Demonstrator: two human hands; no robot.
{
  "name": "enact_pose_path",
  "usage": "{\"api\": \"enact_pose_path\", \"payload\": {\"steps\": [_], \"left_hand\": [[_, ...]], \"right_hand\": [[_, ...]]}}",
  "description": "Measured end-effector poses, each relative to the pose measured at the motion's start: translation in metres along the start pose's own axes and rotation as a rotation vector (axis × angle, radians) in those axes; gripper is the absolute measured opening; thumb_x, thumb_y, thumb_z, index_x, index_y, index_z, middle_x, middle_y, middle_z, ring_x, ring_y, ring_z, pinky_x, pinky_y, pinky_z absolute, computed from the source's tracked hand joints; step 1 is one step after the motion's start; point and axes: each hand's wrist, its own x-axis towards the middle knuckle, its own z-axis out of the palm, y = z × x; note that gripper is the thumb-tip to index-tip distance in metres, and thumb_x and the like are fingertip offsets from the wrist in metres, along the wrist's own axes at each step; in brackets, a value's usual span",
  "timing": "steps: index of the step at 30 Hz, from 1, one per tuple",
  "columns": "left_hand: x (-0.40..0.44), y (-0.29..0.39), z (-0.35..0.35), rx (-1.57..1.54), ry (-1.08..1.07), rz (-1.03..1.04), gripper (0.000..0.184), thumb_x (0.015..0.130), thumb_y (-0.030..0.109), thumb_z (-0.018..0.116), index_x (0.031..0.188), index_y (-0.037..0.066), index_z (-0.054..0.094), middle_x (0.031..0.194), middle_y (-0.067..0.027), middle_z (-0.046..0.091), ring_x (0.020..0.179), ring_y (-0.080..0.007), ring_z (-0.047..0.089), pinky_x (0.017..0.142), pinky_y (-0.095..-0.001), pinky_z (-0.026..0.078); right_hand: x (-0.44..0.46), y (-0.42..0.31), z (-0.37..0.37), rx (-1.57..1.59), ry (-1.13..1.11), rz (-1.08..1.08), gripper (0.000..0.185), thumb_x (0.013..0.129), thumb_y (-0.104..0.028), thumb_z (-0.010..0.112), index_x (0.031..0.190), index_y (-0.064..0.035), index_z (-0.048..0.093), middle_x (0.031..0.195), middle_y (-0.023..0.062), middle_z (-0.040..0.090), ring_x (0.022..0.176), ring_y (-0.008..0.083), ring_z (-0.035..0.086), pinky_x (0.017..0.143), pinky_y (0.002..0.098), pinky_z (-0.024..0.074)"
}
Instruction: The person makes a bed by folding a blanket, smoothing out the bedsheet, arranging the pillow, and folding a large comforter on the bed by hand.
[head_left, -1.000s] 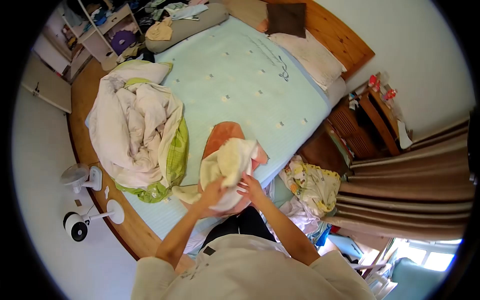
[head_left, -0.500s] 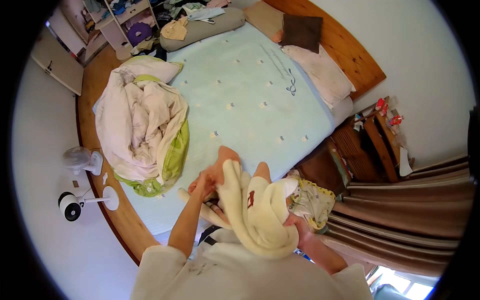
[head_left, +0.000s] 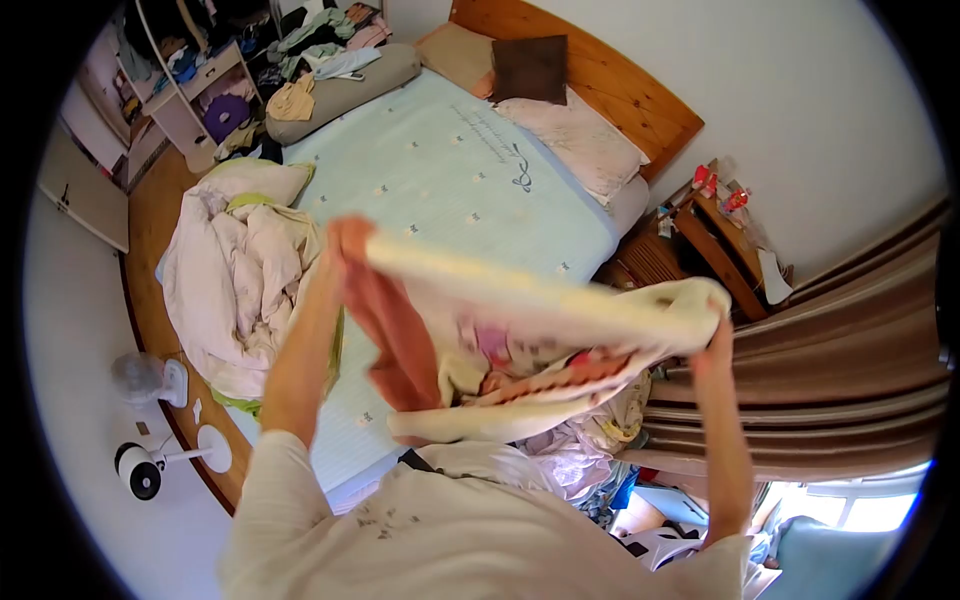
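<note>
The cream blanket (head_left: 530,285) hangs in the air above the near edge of the bed (head_left: 430,215), its right part reaching beyond the bed's side. Its long axis runs crosswise between the hands, the drawn-out upper edge sloping slightly down to the right. The left hand (head_left: 350,238), blurred, is raised over the bed with its fingers closed on one upper corner; the right hand (head_left: 716,328) is lifted beyond the bed's right side, clutching the opposite end, its fingers partly hidden by a fold. Both forearms point forward and up, spread wide. The cloth looks soft and thick, with a plain rust-pink section drooping below the left hand and a printed face inside the sagging middle. A puffy white-and-green quilt (head_left: 235,290) lies crumpled on the bed's left part.
</note>
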Motion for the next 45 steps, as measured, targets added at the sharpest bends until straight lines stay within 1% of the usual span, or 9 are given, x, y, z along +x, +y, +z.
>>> {"api": "enact_pose_path", "payload": {"steps": [2, 6, 13, 19, 23, 28, 38, 43, 45], "left_hand": [[0.054, 0.078, 0.077, -0.054, -0.306, 0.192, 0.026, 0.089, 0.025, 0.056, 0.105, 0.004, 0.054, 0.104, -0.0066, 0.059, 0.091, -0.0188, 0.059, 0.079, -0.0346, 0.05], [-0.022, 0.24, 0.318, -0.055, -0.26, 0.601, 0.02, 0.083, 0.012, 0.063, 0.099, 0.004, 0.056, 0.102, -0.0095, 0.06, 0.093, -0.0224, 0.059, 0.081, -0.0376, 0.051], [0.042, 0.504, 0.34, -0.1, -0.632, 0.785, 0.032, 0.088, 0.019, 0.057, 0.114, 0.004, 0.049, 0.113, -0.0103, 0.056, 0.105, -0.0255, 0.054, 0.091, -0.0399, 0.045], [-0.114, 0.447, 0.211, 0.099, -0.199, 0.852, 0.041, 0.095, 0.026, 0.04, 0.127, 0.001, 0.037, 0.127, -0.0118, 0.046, 0.11, -0.0225, 0.051, 0.093, -0.036, 0.045], [-0.197, 0.364, 0.06, 0.174, 0.046, 0.641, 0.042, 0.095, 0.028, 0.04, 0.127, 0.001, 0.04, 0.122, -0.0112, 0.051, 0.109, -0.0213, 0.052, 0.09, -0.0329, 0.047], [-0.253, 0.241, -0.189, 0.063, 0.289, 0.281, 0.057, 0.076, 0.016, 0.063, 0.126, 0.003, 0.041, 0.123, -0.0121, 0.05, 0.11, -0.0239, 0.052, 0.093, -0.0391, 0.045], [-0.363, 0.058, -0.26, -0.142, 0.611, -0.178, 0.057, 0.072, 0.021, 0.068, 0.123, 0.007, 0.047, 0.117, -0.0123, 0.055, 0.106, -0.0259, 0.053, 0.087, -0.0407, 0.048], [-0.369, -0.013, -0.284, 1.291, 0.807, 1.151, 0.025, 0.079, 0.022, 0.063, 0.098, 0.004, 0.062, 0.091, -0.0077, 0.059, 0.083, -0.0204, 0.057, 0.069, -0.0344, 0.048], [-0.353, -0.016, -0.28, 1.262, 0.737, 1.105, 0.031, 0.08, 0.026, 0.062, 0.103, 0.006, 0.058, 0.091, -0.0066, 0.058, 0.082, -0.0181, 0.056, 0.067, -0.0334, 0.048]], "right_hand": [[0.042, -0.048, 0.005, 0.117, 0.129, -0.152, 0.034, 0.088, -0.019, 0.049, 0.119, -0.0041, 0.048, 0.115, 0.0126, 0.056, 0.103, 0.0275, 0.056, 0.09, 0.0433, 0.048], [0.085, -0.177, 0.041, 0.221, -0.113, -0.35, 0.035, 0.08, -0.009, 0.061, 0.111, 0.003, 0.05, 0.111, 0.0145, 0.055, 0.102, 0.0266, 0.054, 0.088, 0.0422, 0.0464], [0.053, -0.254, 0.119, 0.237, -0.048, -0.691, 0.027, 0.075, -0.004, 0.064, 0.099, 0.0045, 0.055, 0.099, 0.0125, 0.056, 0.094, 0.0257, 0.054, 0.081, 0.0344, 0.0492], [0.013, -0.169, 0.123, -0.006, 0.002, -0.659, 0.024, 0.074, -0.001, 0.06, 0.095, 0.0084, 0.054, 0.097, 0.0135, 0.055, 0.088, 0.0236, 0.055, 0.078, 0.0331, 0.0495], [0.022, -0.021, 0.104, 0.166, 0.0, -0.152, 0.041, 0.073, -0.007, 0.051, 0.113, 0.0011, 0.05, 0.113, 0.0129, 0.053, 0.102, 0.0269, 0.053, 0.088, 0.0415, 0.0457], [0.057, 0.179, 0.003, 0.294, 0.155, 0.19, 0.038, 0.092, -0.016, 0.044, 0.126, -0.0002, 0.041, 0.128, 0.0109, 0.047, 0.115, 0.027, 0.046, 0.098, 0.0408, 0.0376], [0.119, 0.323, -0.117, 0.173, 0.17, 0.489, 0.046, 0.09, -0.028, 0.05, 0.124, 0.0019, 0.042, 0.124, 0.0178, 0.048, 0.112, 0.0321, 0.048, 0.094, 0.0472, 0.0393], [0.149, 0.322, -0.127, -0.062, 0.051, 0.692, 0.042, 0.09, -0.033, 0.049, 0.119, -0.002, 0.048, 0.117, 0.0152, 0.054, 0.105, 0.0312, 0.053, 0.09, 0.0456, 0.0435], [0.169, 0.302, -0.159, -0.668, -0.295, 0.354, 0.034, 0.082, -0.019, 0.056, 0.111, -0.0016, 0.055, 0.114, 0.0133, 0.056, 0.104, 0.0244, 0.054, 0.087, 0.0404, 0.0443]]}}
